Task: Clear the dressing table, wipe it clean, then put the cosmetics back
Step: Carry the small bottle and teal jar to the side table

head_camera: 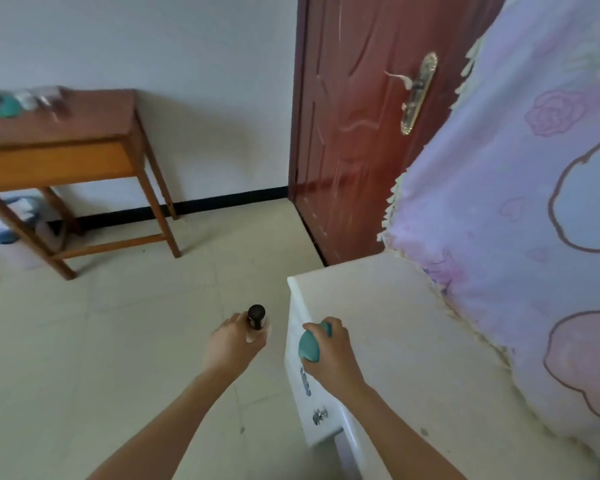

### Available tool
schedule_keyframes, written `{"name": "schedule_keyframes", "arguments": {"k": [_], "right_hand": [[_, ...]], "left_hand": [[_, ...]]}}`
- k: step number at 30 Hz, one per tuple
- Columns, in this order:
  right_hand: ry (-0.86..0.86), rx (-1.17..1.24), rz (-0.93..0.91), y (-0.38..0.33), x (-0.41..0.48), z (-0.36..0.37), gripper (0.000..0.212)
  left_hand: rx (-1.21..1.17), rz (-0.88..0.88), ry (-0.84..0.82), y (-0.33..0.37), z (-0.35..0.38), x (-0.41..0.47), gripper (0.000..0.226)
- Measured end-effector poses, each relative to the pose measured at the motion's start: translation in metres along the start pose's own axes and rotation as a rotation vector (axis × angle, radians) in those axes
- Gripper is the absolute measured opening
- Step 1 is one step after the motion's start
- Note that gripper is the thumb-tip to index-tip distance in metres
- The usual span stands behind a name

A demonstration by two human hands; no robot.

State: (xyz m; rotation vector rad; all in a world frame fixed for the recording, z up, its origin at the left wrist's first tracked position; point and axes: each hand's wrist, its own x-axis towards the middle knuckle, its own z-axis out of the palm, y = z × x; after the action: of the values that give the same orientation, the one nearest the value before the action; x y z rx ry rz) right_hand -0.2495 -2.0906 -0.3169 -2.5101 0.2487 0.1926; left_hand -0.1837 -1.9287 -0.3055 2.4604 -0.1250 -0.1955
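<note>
head view: the white dressing table (413, 341), lower right, shows nothing on its top. cosmetics (11, 107) sit on a wooden table (84, 123), upper left. i judge clearing is nearly done or the return has just begun; i cannot tell which. my left hand (231, 344) grips a bottle (256, 322) over the floor, lower centre. my right hand (329, 355) curls round a teal case (310, 346) at the dressing table's near edge.

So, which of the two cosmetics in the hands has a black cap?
The beige bottle in the left hand; the right hand grips a teal container instead.
</note>
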Motion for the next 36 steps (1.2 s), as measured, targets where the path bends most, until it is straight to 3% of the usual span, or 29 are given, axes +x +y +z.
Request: {"name": "schedule_keyframes", "arguments": {"k": [13,20,28,36], "right_hand": [[-0.092,-0.105,-0.312,-0.240,0.036,0.130,0.054],[-0.214,-0.130,-0.465,-0.348,0.047,0.193,0.053],[-0.308,-0.146,-0.656,-0.441,0.102,0.238,0.054],[-0.334,-0.097,-0.823,-0.536,0.199,0.269,0.055]], "left_hand": [[-0.023,-0.153,0.261,-0.207,-0.185,-0.021,0.026],[-0.066,-0.323,0.396,-0.302,-0.261,-0.044,0.020],[-0.122,-0.510,0.517,-0.369,-0.323,-0.032,0.027],[-0.044,-0.590,0.650,-0.414,-0.400,0.040,0.026]]}}
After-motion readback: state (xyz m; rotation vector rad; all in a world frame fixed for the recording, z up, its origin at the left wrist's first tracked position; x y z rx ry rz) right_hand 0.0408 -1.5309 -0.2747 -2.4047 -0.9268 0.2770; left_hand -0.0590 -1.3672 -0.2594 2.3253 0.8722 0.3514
